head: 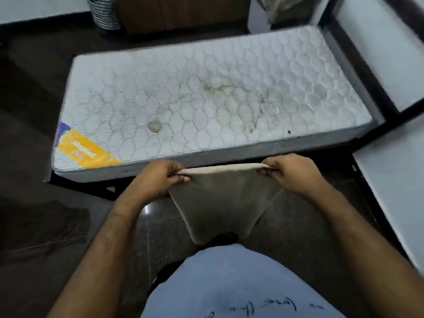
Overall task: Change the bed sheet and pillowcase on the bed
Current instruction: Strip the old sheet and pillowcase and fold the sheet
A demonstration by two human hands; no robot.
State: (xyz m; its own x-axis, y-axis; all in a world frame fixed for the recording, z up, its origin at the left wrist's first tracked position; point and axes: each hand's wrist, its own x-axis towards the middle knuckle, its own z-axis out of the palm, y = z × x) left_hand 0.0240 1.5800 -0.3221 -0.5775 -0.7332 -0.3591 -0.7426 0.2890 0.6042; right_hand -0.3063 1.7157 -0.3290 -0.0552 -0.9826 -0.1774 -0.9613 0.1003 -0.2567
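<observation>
A bare white quilted mattress with stains and a yellow label at its near left corner lies on a dark bed frame in front of me. I hold a beige pillowcase stretched between both hands just before the mattress's near edge. My left hand pinches its top left edge. My right hand pinches the top right edge. The cloth hangs down toward my lap. No pillow or sheet shows on the bed.
A dark glossy floor surrounds the bed. White panels stand close on the right. A wooden cabinet and a patterned basket sit behind the bed. Some crumpled fabric lies at the back right.
</observation>
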